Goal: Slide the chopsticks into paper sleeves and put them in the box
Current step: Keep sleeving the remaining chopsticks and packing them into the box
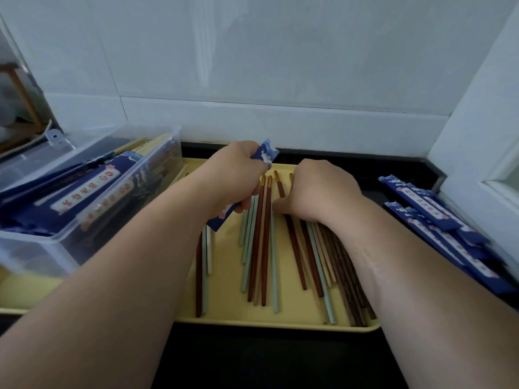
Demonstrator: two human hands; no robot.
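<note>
A tray point(280, 318) lies on the worktop point(252, 360), against the far wall point(252, 66). Loose chopsticks point(264, 248) lie on the tray, running near to far. A box point(70, 220) stands at the tray's left end, with filled sleeves point(92, 189) in it. A stack of sleeves point(449, 234) lies right of the tray on the worktop. The left hand point(233, 175) is over the tray's far middle with a sleeve point(266, 154) in its fingers; the right hand point(320, 192) rests on the chopsticks just right of it.
</note>
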